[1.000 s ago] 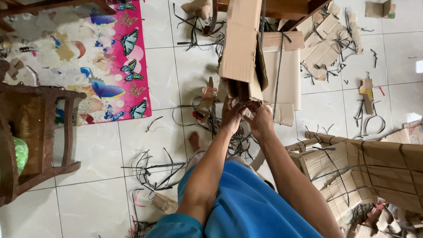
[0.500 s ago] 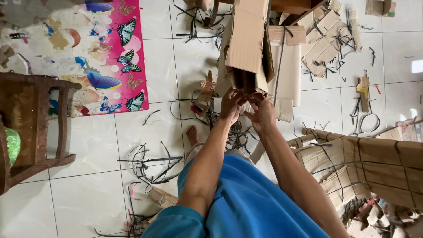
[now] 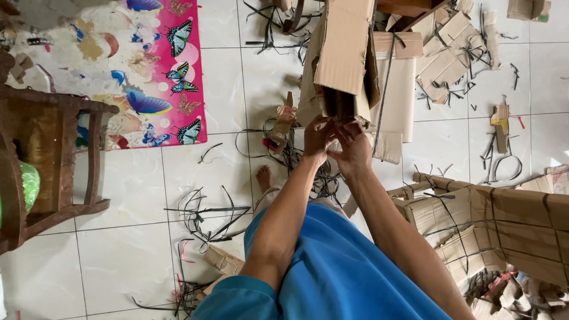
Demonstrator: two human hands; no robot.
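Both hands meet at the lower edge of a folded cardboard box [image 3: 344, 53], held upright above the white tiled floor [image 3: 136, 266]: left hand [image 3: 318, 137] and right hand [image 3: 354, 149] side by side, fingers closed on its bottom flaps. Bundled flattened cardboard [image 3: 510, 225] lies at right. Butterfly mat [image 3: 124, 65] and wooden chair [image 3: 53, 160] at left. Black strapping scraps [image 3: 207, 213] are strewn near a bare foot [image 3: 264, 178].
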